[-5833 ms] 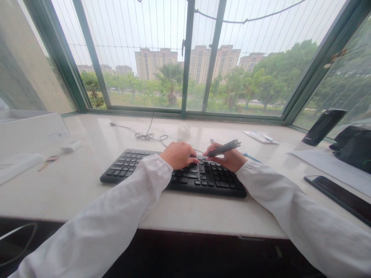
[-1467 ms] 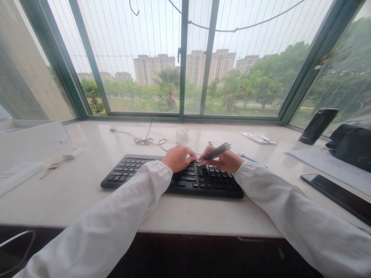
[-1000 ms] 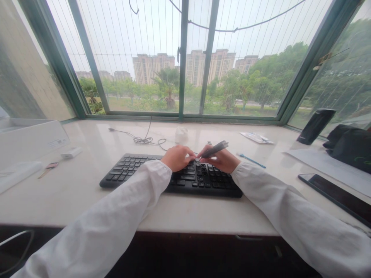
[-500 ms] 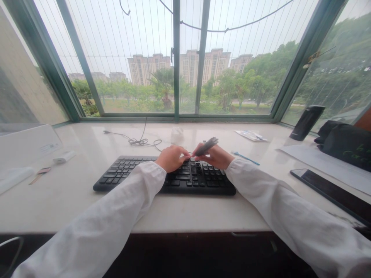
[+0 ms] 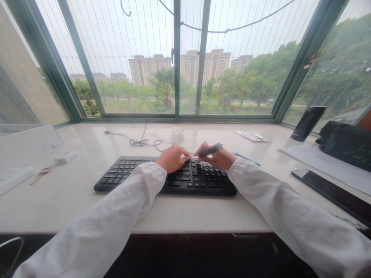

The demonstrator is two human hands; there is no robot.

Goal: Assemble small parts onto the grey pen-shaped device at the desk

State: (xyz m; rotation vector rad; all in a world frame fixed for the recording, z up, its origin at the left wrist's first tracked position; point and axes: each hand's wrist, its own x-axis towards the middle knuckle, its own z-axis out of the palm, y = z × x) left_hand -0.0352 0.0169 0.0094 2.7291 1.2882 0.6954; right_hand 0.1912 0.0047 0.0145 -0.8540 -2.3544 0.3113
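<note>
A black keyboard (image 5: 124,173) lies on the white counter, its middle and upper edge partly covered by my hands. My left hand (image 5: 173,159) rests over its back edge with fingers curled and thumb drawn in toward them, gripping there; the fingertips are partly hidden. Between the thumb and fingers of my right hand (image 5: 218,157) is a dark pen-shaped tool (image 5: 210,150), tilted with its upper end to the right. Its lower end points at the upper keys right of my left fingertips. A few key positions (image 5: 199,170) below it look different, perhaps without caps.
Behind the keyboard lie a coiled cable (image 5: 140,142) and a whitish object (image 5: 177,136). To the right are a blue stick (image 5: 246,158), a small packet (image 5: 251,136), a phone (image 5: 330,193), a black cylinder (image 5: 307,123) and a dark pouch (image 5: 344,143). A key (image 5: 40,174) and white adapter (image 5: 64,157) sit left.
My right hand has shifted slightly right, and the tool in it now leans lower, its upper end moved right and down. My left hand stays in place on the keyboard.
</note>
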